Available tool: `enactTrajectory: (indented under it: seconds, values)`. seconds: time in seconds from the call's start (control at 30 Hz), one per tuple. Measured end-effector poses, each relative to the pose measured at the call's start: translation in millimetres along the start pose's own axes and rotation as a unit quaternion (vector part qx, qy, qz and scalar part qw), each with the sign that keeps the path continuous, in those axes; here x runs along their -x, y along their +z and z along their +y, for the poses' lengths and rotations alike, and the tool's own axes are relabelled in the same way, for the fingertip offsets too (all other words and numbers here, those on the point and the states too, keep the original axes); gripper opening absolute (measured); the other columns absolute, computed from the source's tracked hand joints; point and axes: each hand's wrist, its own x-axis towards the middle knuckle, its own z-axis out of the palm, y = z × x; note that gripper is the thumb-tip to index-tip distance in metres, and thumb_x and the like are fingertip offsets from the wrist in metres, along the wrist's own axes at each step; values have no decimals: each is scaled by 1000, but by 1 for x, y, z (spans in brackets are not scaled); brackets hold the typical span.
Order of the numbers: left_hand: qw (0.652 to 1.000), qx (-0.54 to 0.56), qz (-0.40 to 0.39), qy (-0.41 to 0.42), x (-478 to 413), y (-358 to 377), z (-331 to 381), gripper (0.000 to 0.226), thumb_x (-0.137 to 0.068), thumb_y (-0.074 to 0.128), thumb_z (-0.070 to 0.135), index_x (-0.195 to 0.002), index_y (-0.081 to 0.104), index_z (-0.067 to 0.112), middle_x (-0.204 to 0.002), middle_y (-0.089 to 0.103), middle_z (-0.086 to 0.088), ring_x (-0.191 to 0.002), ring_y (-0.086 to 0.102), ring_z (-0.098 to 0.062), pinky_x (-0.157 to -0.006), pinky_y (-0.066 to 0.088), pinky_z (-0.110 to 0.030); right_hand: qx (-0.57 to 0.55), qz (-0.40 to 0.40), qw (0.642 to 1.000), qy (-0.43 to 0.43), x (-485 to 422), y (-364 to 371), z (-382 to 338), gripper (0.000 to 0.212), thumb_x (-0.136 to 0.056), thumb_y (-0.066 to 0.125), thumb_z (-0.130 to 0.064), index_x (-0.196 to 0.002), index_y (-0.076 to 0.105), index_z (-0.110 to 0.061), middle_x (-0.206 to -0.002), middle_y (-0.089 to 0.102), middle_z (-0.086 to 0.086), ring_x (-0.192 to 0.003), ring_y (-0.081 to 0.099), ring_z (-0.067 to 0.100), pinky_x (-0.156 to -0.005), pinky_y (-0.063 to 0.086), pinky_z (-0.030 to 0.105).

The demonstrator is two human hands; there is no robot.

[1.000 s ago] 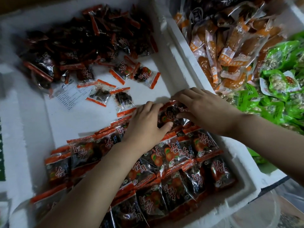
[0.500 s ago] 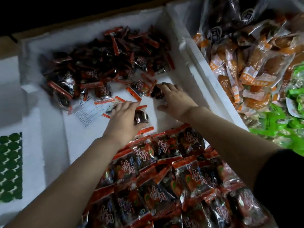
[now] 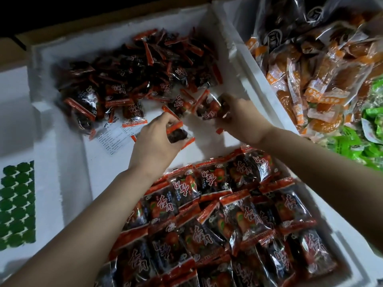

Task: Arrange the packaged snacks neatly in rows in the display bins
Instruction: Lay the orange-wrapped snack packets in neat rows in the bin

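**Q:** What does each hand hold?

**A:** The left hand (image 3: 153, 139) has its fingers and thumb curled round one dark, red-edged snack packet (image 3: 178, 134), lifted just above the floor of the white foam bin (image 3: 70, 166). The right hand (image 3: 242, 119) grips a second packet (image 3: 209, 109) of the same kind, at the near edge of the loose pile (image 3: 134, 79). The second packet is blurred, so its exact tilt cannot be told.

**Q:** Where are the other snacks in this bin?

**A:** The loose pile fills the far end. The arranged rows (image 3: 228, 214) lie overlapping at the near end, under both forearms. Bare white floor separates the two groups, and a printed sheet (image 3: 114, 137) lies on it beside the left hand.

**Q:** What lies to the right?

**A:** A neighbouring foam bin (image 3: 250, 71) shares a wall with the first one. It holds orange packets (image 3: 310, 79), with green packets (image 3: 362, 137) nearer the viewer.
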Motion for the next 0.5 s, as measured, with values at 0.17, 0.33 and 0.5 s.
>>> enactTrajectory:
  seconds: [0.17, 0.33, 0.5]
  values:
    - [996, 66, 56, 34, 22, -11, 13, 25, -77, 76, 25, -93, 58, 17, -87, 60, 14, -82, 57, 1, -73, 45, -13, -177, -84, 981, -7, 36, -30, -12, 14, -87, 64, -17, -94, 52, -15, -84, 64, -2, -65, 66, 8, -58, 52, 21]
    - [994, 27, 30, 97, 57, -1, 25, 25, -78, 75, 15, -94, 55, 18, -94, 56, 16, -82, 61, -6, -69, 54, -22, -262, -58, 962, 39, 56, -50, -9, 21, -69, 69, -31, -81, 59, -18, -68, 67, -2, -61, 60, 10, -57, 49, 25]
    - [992, -28, -58, 106, 80, 14, 31, 18, -86, 67, 26, -98, 55, 29, -101, 49, 19, -88, 54, -1, -72, 50, -19, -169, 3, 986, 18, 57, -56, 5, 21, -88, 58, -31, -79, 66, -13, -72, 67, 13, -65, 57, 18, -59, 48, 30]
